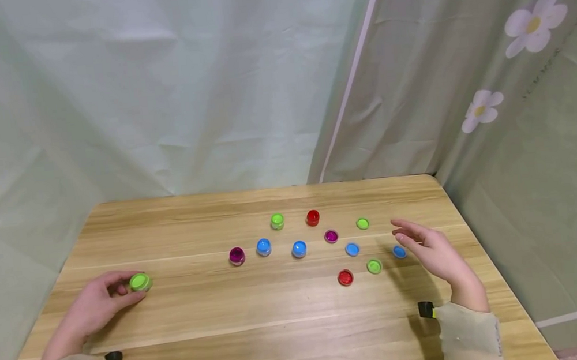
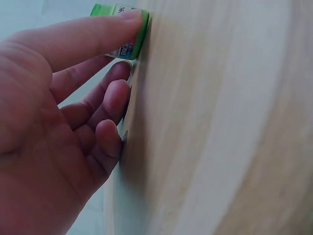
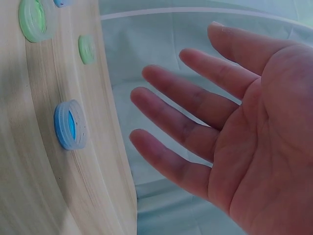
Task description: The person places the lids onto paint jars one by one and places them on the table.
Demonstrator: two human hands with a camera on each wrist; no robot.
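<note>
My left hand (image 1: 97, 301) pinches a small green paint jar (image 1: 140, 282) between thumb and fingers at the left side of the table. The left wrist view shows a printed label on the side of this jar (image 2: 122, 49), which stands right at the tabletop; the other fingers curl loosely below it. My right hand (image 1: 437, 251) hovers over the right side of the table with its fingers spread and nothing in them. Nearest to it lies a blue lid (image 1: 399, 251), its hollow side up, also seen in the right wrist view as a blue ring-shaped lid (image 3: 71, 125).
Mid-table stand open paint jars: purple (image 1: 237, 257), two blue, one of them the right-hand blue jar (image 1: 299, 249), green (image 1: 277, 221) and red (image 1: 313, 218). Several loose lids lie to their right, among them a red lid (image 1: 346, 277) and a purple lid (image 1: 331, 236). Curtains hang around the table.
</note>
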